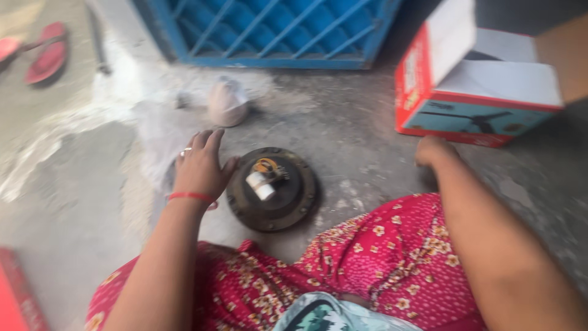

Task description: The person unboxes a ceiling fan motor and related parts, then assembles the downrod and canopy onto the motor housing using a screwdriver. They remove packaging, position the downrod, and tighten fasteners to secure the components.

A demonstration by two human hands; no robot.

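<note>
A round dark metal motor housing (272, 189) lies flat on the concrete floor in front of my knees, with a white cylinder and a yellow part at its middle. My left hand (201, 165) rests on the floor at its left rim, fingers spread, thumb touching the rim; it wears a ring and a red wrist thread. My right hand (432, 150) is pressed on the floor to the right, fingers curled under, near the open cardboard box (471, 86). It holds nothing that I can see.
A red and white cardboard box with open flaps stands at the right back. A blue metal grille (269, 30) closes the back. A small white bag (226, 103) and a pale cloth (156, 138) lie left of centre. Red sandals (43, 52) lie far left.
</note>
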